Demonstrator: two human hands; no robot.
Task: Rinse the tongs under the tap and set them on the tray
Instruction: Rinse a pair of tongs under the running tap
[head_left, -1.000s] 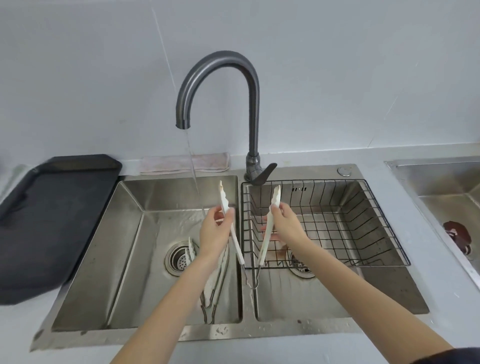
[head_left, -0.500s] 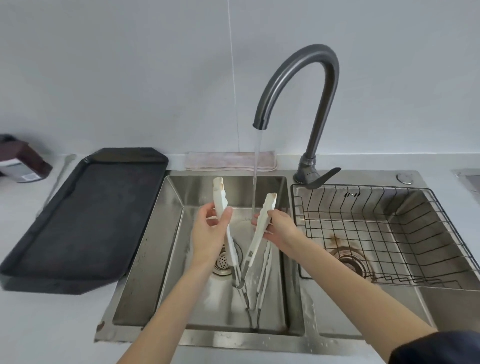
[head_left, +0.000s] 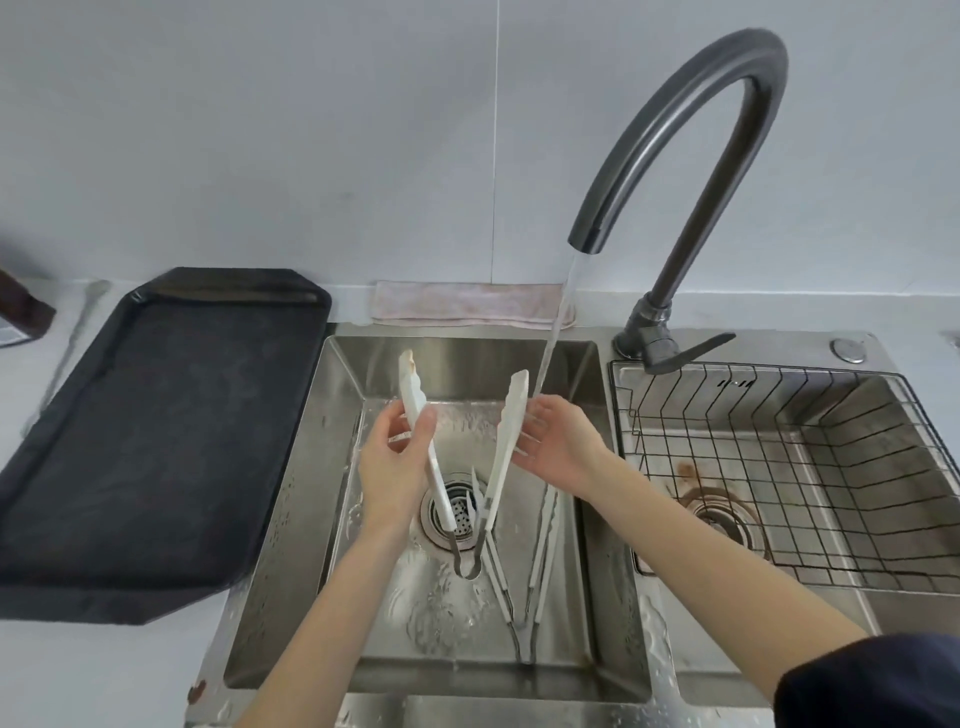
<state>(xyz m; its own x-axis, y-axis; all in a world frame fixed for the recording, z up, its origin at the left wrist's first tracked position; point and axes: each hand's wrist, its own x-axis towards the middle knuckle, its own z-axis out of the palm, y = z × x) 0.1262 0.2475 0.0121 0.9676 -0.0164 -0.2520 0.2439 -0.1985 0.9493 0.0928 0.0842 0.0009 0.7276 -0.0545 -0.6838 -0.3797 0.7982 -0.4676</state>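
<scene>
White tongs (head_left: 497, 467) with a metal hinge are held tips up and spread in a V over the left sink basin (head_left: 322, 467). My left hand (head_left: 395, 462) grips the left arm of the tongs. My right hand (head_left: 558, 447) holds the right arm. Water runs from the dark curved tap (head_left: 675, 156) and lands by my right fingers, next to the right tong tip. The black tray (head_left: 156, 441) lies on the counter left of the sink.
More white tongs (head_left: 540, 561) lie on the bottom of the left basin by the drain. A black wire basket (head_left: 779, 467) sits in the right basin. A folded cloth (head_left: 467, 306) lies behind the sink. A dark container (head_left: 21, 312) stands at the far left.
The view has shifted left, so the tap and sink sit further right in frame. The held tongs have spread wider, and the stream now falls by the right tong tip instead of between the arms.
</scene>
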